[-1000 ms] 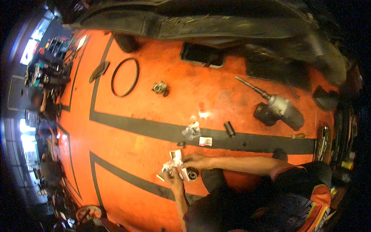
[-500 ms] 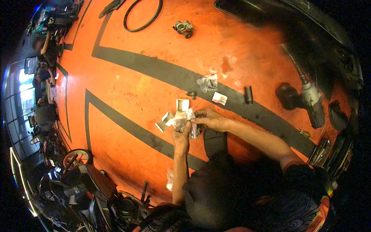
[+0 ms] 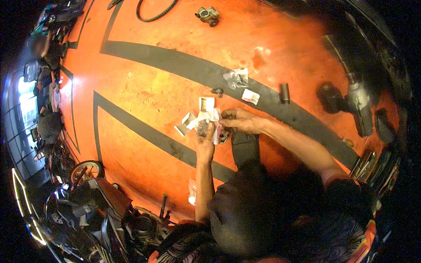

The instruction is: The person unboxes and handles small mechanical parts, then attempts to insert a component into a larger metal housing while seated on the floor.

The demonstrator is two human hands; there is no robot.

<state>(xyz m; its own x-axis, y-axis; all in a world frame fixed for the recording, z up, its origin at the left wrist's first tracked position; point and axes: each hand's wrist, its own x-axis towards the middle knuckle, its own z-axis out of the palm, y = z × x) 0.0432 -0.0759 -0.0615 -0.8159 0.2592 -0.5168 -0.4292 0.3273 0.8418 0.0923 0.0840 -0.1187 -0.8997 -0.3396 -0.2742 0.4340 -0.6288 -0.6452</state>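
A small clear plastic bag [image 3: 202, 127] with something dark inside is in my left hand [image 3: 205, 147], thumb pressed on it. My right hand [image 3: 241, 121] is closed with its fingertips at the bag's right edge; what exactly they pinch is too small to tell. Just beyond the bag an open white carton [image 3: 207, 104] shows, with another open carton flap [image 3: 186, 124] to its left. Farther off on the floor lie a small dark part [image 3: 217, 92], a crumpled clear bag [image 3: 237, 79] and a white printed packet [image 3: 250, 97].
On the orange floor [image 3: 144, 83], a black cylinder [image 3: 284, 93] stands to the right, near a power tool [image 3: 358, 103]. A carburetor [image 3: 207, 16] and a tyre [image 3: 153, 19] lie far ahead. Motorcycle parts [image 3: 105, 210] crowd the lower left. People [image 3: 50, 57] are at the far left.
The whole view has shifted, so floor items and hands sit higher in the picture. My right fingers have shifted slightly at the bag's edge; the left hand keeps its hold.
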